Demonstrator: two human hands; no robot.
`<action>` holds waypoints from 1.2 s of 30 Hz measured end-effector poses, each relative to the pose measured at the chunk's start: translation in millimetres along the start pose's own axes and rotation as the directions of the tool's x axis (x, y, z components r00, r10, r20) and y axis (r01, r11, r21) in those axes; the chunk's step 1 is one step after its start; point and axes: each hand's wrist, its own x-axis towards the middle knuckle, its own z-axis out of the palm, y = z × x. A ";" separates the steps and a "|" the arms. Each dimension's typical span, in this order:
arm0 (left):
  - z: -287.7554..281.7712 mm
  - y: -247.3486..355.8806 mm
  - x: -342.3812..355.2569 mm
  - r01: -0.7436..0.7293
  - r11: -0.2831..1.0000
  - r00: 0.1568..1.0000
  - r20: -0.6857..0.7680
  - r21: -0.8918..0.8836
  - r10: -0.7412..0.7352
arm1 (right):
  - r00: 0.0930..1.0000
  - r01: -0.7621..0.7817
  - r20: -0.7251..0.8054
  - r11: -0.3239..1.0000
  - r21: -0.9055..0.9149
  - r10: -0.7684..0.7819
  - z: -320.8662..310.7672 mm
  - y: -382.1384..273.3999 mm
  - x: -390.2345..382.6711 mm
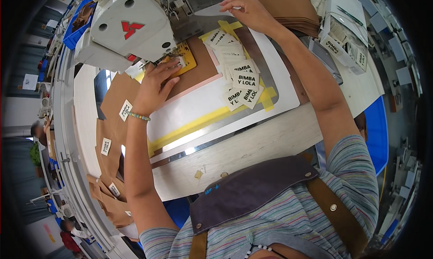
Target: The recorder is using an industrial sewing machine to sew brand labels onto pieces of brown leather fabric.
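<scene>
My left hand (158, 83) rests with fingers spread on a brown piece (196, 74) and a yellow plate (188, 58), beneath the head of a white sewing machine (124, 31). Part of a white label under that plate is hidden by the fingers. My right hand (248, 13) is raised at the back, right of the machine, fingers apart and slightly bent, with nothing visible in them. A pile of white printed labels (245, 80) lies on a metal plate edged with yellow tape (269, 99). Brown pieces with labels (108, 132) lie along the left side.
A stack of brown panels (282, 13) sits at the back right, beside a white box (343, 51) of labels. A blue bin (376, 137) stands at the right, another (79, 26) at the back left. Co-workers (70, 236) work at the far left.
</scene>
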 end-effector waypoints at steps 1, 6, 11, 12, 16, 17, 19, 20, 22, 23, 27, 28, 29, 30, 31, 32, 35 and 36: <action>-0.4 0.3 0.2 -0.003 1.000 1.000 -0.004 0.002 0.003 | 1.000 0.028 -0.002 1.000 -0.014 -0.028 -0.2 1.4 0.0; 0.8 -2.4 2.5 -0.012 1.000 1.000 -0.007 0.013 0.012 | 0.998 0.062 -0.021 0.998 0.016 -0.061 1.5 6.1 0.5; 0.3 -6.4 4.9 -0.025 1.000 1.000 0.000 0.011 0.025 | 0.999 0.042 0.005 0.998 0.043 -0.042 1.3 9.6 1.5; 3.0 -7.2 4.8 -0.037 0.999 0.999 -0.019 0.030 0.038 | 0.999 0.043 0.005 0.998 0.045 -0.043 2.1 6.3 1.6; 2.5 -11.8 9.3 0.021 1.000 0.999 -0.028 0.022 -0.020 | 0.996 0.090 0.029 0.991 -0.103 -0.087 3.1 3.1 0.8; 4.4 -12.5 9.9 0.016 1.000 0.999 -0.031 0.026 -0.015 | 0.996 0.089 0.036 0.992 -0.094 -0.086 3.0 4.7 0.0; 12.1 -19.0 9.6 0.074 0.997 0.995 -0.070 0.003 -0.074 | 0.994 0.108 0.036 0.987 -0.115 -0.104 3.9 3.4 -2.2; 14.3 -23.4 10.8 0.069 0.998 0.995 -0.074 0.009 -0.069 | 0.992 0.121 0.042 0.984 -0.134 -0.117 3.3 3.2 -2.2; 20.9 -30.3 10.5 0.057 0.998 0.990 -0.128 -0.028 -0.060 | 0.992 0.125 0.048 0.986 -0.107 -0.120 2.6 1.8 -3.4; 23.2 -34.5 10.3 0.053 0.998 0.991 -0.125 -0.026 -0.055 | 0.990 0.129 0.060 0.989 -0.078 -0.125 2.9 1.3 -3.7; 23.1 -44.0 7.6 0.130 0.979 0.977 -0.150 -0.155 -0.153 | 0.988 0.149 0.064 0.981 -0.126 -0.141 3.2 -1.8 -4.2; 22.9 -44.5 6.1 0.110 0.977 0.975 -0.170 -0.182 -0.141 | 0.989 0.138 0.077 0.983 -0.125 -0.129 2.9 -3.2 -4.8; 22.0 -45.5 4.5 0.109 0.977 0.976 -0.164 -0.184 -0.140 | 0.989 0.128 0.090 0.984 -0.123 -0.118 3.3 -4.6 -5.7; 19.3 -48.3 2.5 0.089 0.989 0.978 -0.175 -0.122 -0.110 | 0.990 0.124 0.087 0.985 -0.122 -0.114 4.2 -3.7 -5.7; 16.9 -50.8 0.0 0.069 0.996 0.980 -0.184 -0.059 -0.079 | 0.988 0.150 0.052 0.982 -0.113 -0.145 4.9 -2.9 -5.4; 16.0 -52.4 -3.2 0.068 0.996 0.981 -0.181 -0.059 -0.077 | 0.984 0.176 0.016 0.979 -0.106 -0.175 5.7 -2.1 -5.4; 14.9 -59.0 -19.8 0.089 0.993 0.930 -0.350 -0.079 -0.111 | 0.980 0.201 0.037 0.968 -0.148 -0.198 8.3 -7.3 -4.9; 10.1 -57.7 -23.2 0.143 0.984 0.939 -0.300 -0.103 -0.168 | 0.980 0.200 0.037 0.968 -0.149 -0.197 7.3 -7.7 -4.9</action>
